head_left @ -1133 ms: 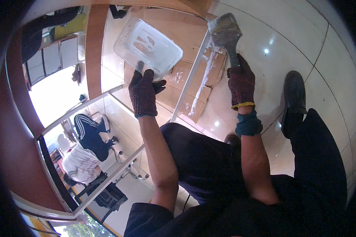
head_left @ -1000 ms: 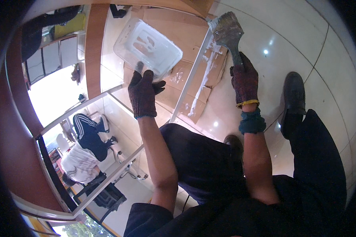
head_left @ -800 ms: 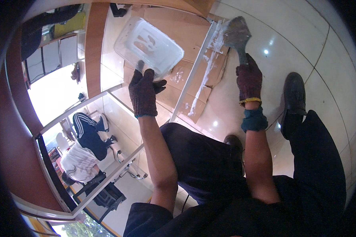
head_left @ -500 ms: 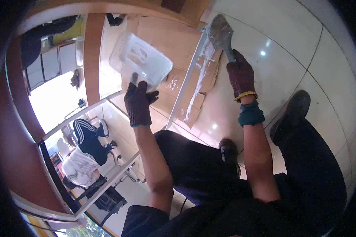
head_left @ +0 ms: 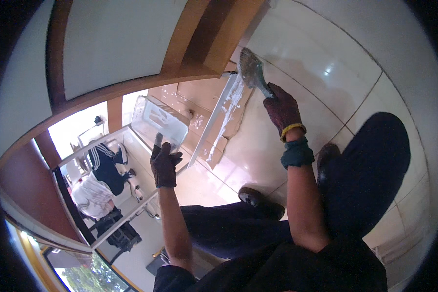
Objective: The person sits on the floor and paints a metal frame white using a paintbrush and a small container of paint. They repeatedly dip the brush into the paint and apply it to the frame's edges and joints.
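My left hand (head_left: 164,168), in a dark knitted glove, grips the near edge of a clear plastic tub (head_left: 161,122) with white paint-like residue inside. One finger of that glove looks pale grey. My right hand (head_left: 283,111), gloved in dark maroon with a yellow cuff, is closed around the handle of a wide paintbrush (head_left: 251,69). The brush head is at the far end of a white bar (head_left: 210,121); whether it touches the bar I cannot tell. Under the bar lies brown cardboard (head_left: 236,119), streaked with white.
A wooden cabinet frame with pale panels (head_left: 117,39) rises at the far left. Beyond the white frame, a seated person (head_left: 95,194) is near a black chair (head_left: 119,233). Glossy tiled floor (head_left: 306,63) extends to the right, bordered by a wall. My legs and shoes are below.
The whole view has shifted, bringing more of the cabinet into sight. Both hands appear lower and further left, still holding the tub and the paintbrush. My right knee appears raised higher in the picture.
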The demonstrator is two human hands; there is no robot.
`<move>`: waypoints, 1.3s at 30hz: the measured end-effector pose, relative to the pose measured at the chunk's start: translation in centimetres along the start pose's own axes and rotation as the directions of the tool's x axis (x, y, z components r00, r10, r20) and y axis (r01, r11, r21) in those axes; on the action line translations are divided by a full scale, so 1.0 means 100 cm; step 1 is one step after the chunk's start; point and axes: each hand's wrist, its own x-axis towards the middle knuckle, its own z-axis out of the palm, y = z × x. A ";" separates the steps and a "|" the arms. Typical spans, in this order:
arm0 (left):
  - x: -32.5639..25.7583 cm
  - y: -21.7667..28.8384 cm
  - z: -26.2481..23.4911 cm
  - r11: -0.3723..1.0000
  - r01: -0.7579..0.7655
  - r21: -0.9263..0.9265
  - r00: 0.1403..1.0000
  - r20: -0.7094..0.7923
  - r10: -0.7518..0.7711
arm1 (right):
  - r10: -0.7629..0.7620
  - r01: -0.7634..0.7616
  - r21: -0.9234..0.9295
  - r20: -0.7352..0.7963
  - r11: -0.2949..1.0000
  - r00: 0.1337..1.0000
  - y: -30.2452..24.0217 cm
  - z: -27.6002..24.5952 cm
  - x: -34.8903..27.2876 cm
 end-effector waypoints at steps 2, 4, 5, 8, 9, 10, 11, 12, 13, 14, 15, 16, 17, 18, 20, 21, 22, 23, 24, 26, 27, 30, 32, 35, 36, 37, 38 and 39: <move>-0.004 0.002 0.003 1.000 0.010 0.001 1.000 -0.002 -0.010 | -0.083 0.080 -0.085 -0.026 0.993 0.996 0.004 0.001 0.014; -0.008 0.003 0.003 1.000 0.026 -0.003 1.000 0.000 -0.026 | -0.019 0.022 -0.051 0.067 0.998 0.998 0.004 0.001 0.020; -0.009 0.003 0.001 0.999 0.036 -0.008 0.999 0.003 -0.036 | 0.011 -0.007 -0.037 0.114 0.999 0.993 0.002 0.001 0.023; -0.016 0.007 -0.004 0.996 0.073 -0.042 0.997 -0.002 -0.073 | -0.041 0.051 -0.092 0.112 0.994 0.993 0.003 0.007 0.028; -0.019 0.007 -0.005 0.995 0.085 -0.057 0.996 -0.004 -0.085 | -0.086 0.098 -0.104 0.111 0.990 0.990 0.005 0.008 0.030; -0.022 0.008 -0.005 0.994 0.100 -0.047 0.995 -0.008 -0.100 | -0.130 0.142 -0.114 0.107 0.983 0.986 0.011 0.008 0.036; -0.027 0.008 -0.006 0.992 0.120 -0.040 0.993 -0.008 -0.120 | -0.172 0.185 -0.130 0.104 0.974 0.980 0.019 0.007 0.042; -0.030 0.008 -0.007 0.990 0.139 -0.033 0.990 -0.008 -0.140 | -0.052 0.055 -0.006 0.198 0.998 0.979 0.027 0.007 0.048; -0.033 0.006 -0.007 0.988 0.154 0.004 0.988 -0.007 -0.154 | 0.071 -0.101 0.090 0.290 0.991 0.954 0.033 0.006 0.052; -0.038 0.001 -0.010 0.985 0.171 0.027 0.985 -0.018 -0.171 | 0.164 -0.221 0.146 0.329 0.964 0.930 0.004 -0.005 0.045; -0.042 -0.004 -0.012 0.981 0.189 0.050 0.982 -0.028 -0.188 | 0.253 -0.341 0.193 0.371 0.920 0.893 -0.012 -0.009 0.040; -0.044 -0.004 -0.008 0.981 0.191 0.034 0.982 -0.008 -0.191 | 0.160 -0.215 0.132 0.335 0.968 0.928 0.010 -0.003 0.046; -0.043 -0.003 -0.004 0.982 0.187 0.017 0.982 0.004 -0.188 | 0.062 -0.085 0.062 0.301 0.994 0.952 0.014 0.002 0.050; -0.045 -0.003 -0.003 0.983 0.183 0.001 0.983 0.015 -0.183 | 0.114 -0.147 0.088 0.304 0.985 0.946 0.020 0.002 0.052; -0.051 0.000 -0.006 0.982 0.187 -0.006 0.982 0.025 -0.187 | 0.207 -0.270 0.150 0.340 0.951 0.917 -0.001 -0.003 0.051; -0.054 0.001 -0.009 0.982 0.189 -0.010 0.982 0.031 -0.189 | 0.251 -0.335 0.180 0.374 0.925 0.893 -0.008 -0.008 0.048; -0.056 0.002 -0.014 0.980 0.198 -0.007 0.980 0.021 -0.198 | 0.284 -0.394 0.213 0.410 0.894 0.867 -0.017 -0.010 0.046; -0.057 0.003 -0.016 0.978 0.210 -0.005 0.978 0.018 -0.209 | 0.321 -0.455 0.240 0.441 0.858 0.838 -0.021 -0.015 0.046; -0.056 0.011 -0.010 0.979 0.202 0.007 0.979 0.039 -0.202 | 0.087 -0.191 0.219 0.410 0.957 0.908 0.018 -0.013 0.066; -0.057 0.021 -0.006 0.982 0.184 0.038 0.982 0.046 -0.185 | -0.138 0.093 0.134 0.375 0.987 0.917 0.062 -0.005 0.089; -0.060 0.022 -0.006 0.982 0.181 0.051 0.982 0.047 -0.183 | -0.135 0.146 0.003 0.402 0.989 0.906 0.058 -0.006 0.090; -0.064 0.027 -0.005 0.982 0.183 0.040 0.981 0.056 -0.185 | -0.108 0.317 -0.373 0.486 0.872 0.867 0.033 -0.008 0.089; -0.065 0.029 -0.006 0.985 0.175 0.010 0.981 0.088 -0.175 | -0.077 0.287 -0.369 0.490 0.884 0.868 0.023 -0.009 0.087; -0.064 0.032 -0.003 0.988 0.153 0.007 0.982 0.114 -0.153 | -0.061 0.179 -0.213 0.465 0.960 0.883 0.017 -0.015 0.083; -0.064 0.033 -0.003 0.989 0.145 0.012 0.982 0.119 -0.145 | -0.078 0.180 -0.187 0.455 0.966 0.887 0.017 -0.017 0.083; -0.065 0.034 -0.001 0.990 0.140 0.005 0.983 0.119 -0.140 | -0.109 0.232 -0.230 0.449 0.945 0.887 0.011 -0.020 0.082; -0.066 0.035 0.000 0.991 0.135 -0.003 0.984 0.118 -0.134 | -0.137 0.278 -0.272 0.443 0.921 0.886 0.006 -0.022 0.080; -0.066 0.037 0.001 0.991 0.130 -0.012 0.985 0.118 -0.128 | -0.180 0.364 -0.376 0.442 0.852 0.879 0.001 -0.024 0.077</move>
